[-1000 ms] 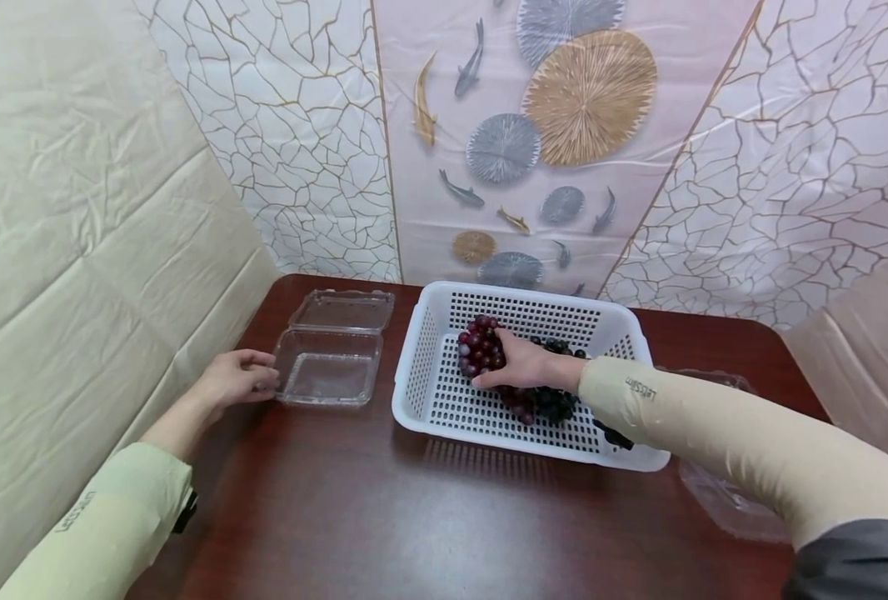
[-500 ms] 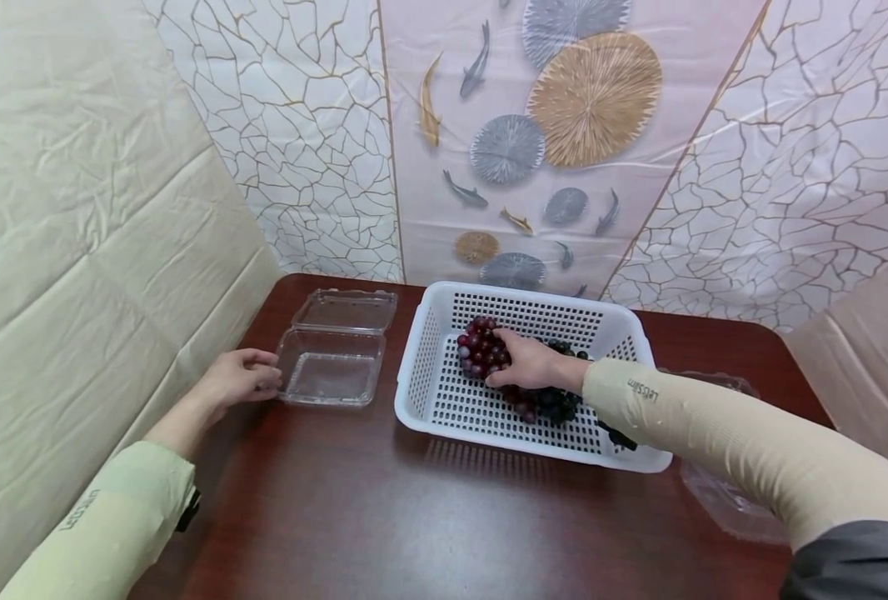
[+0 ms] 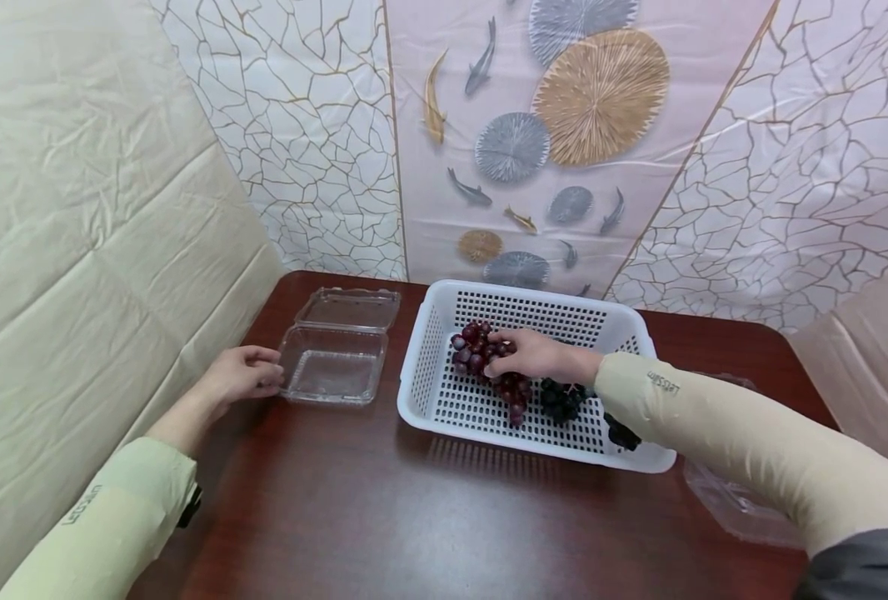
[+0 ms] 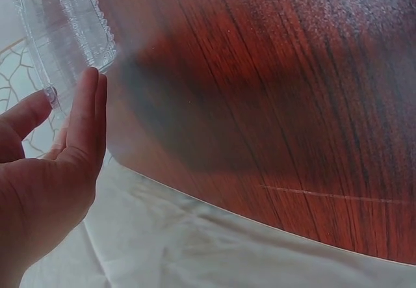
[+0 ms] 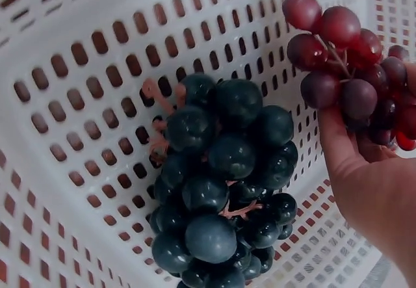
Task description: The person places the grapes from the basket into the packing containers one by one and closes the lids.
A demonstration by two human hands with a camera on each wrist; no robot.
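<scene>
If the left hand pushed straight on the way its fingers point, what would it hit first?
Likely the open box: the left hand is right at its side, though whether they touch is hard to tell.

Head view: reading bright, diffuse. Seeing pale glare on the near part of the table (image 3: 451, 533), a slatted shadow under the basket (image 3: 646, 457). Left wrist view: noting grainy sheen top right, soft-edged dark shadow mid-frame. Right wrist view: reading dimmer, slightly hazy; catching small highlights on dark grapes (image 5: 205, 194).
</scene>
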